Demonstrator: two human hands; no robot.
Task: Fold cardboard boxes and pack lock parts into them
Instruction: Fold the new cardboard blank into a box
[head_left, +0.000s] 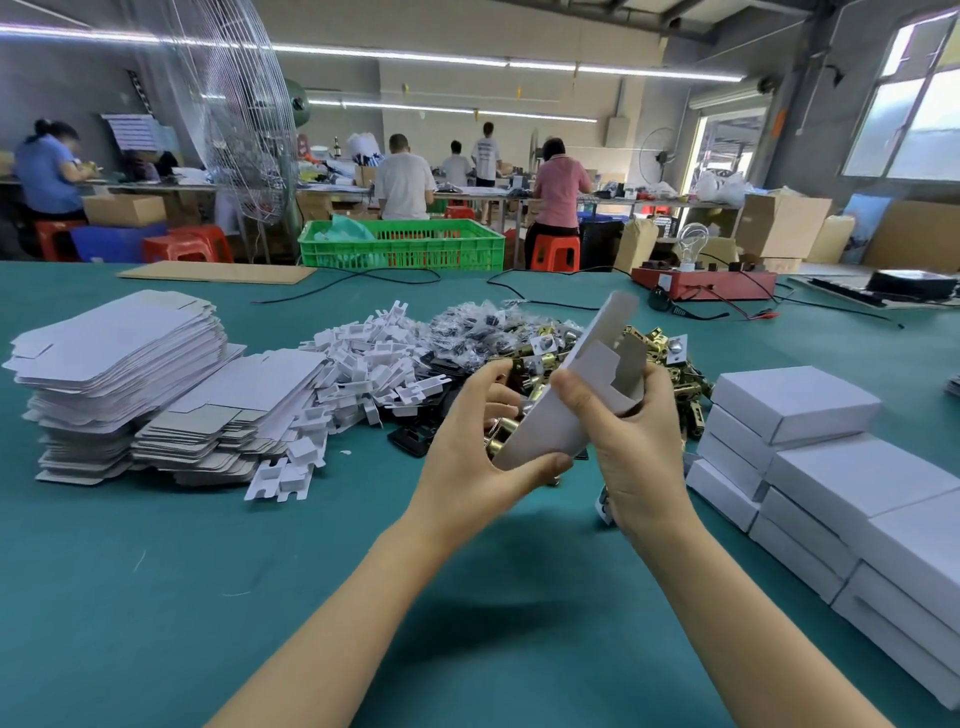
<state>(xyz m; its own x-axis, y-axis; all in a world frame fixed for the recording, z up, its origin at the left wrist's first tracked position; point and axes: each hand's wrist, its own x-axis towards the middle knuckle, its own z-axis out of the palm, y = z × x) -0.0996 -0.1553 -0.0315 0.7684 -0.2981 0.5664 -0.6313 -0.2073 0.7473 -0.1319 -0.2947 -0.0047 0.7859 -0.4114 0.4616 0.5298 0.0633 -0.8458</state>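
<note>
I hold a white cardboard box blank tilted in the air above the green table. My left hand grips its lower corner, thumb on the front. My right hand grips its right side, where a grey flap is bent inward. Behind the blank lies a heap of brass lock parts, partly hidden. Left of them are bagged small parts and white plastic inserts. Flat box blanks are stacked at the far left. Closed white boxes are stacked at the right.
A green crate, a flat brown cardboard sheet, black cables and a red tester with a bulb stand along the table's far edge. Several people work at benches behind.
</note>
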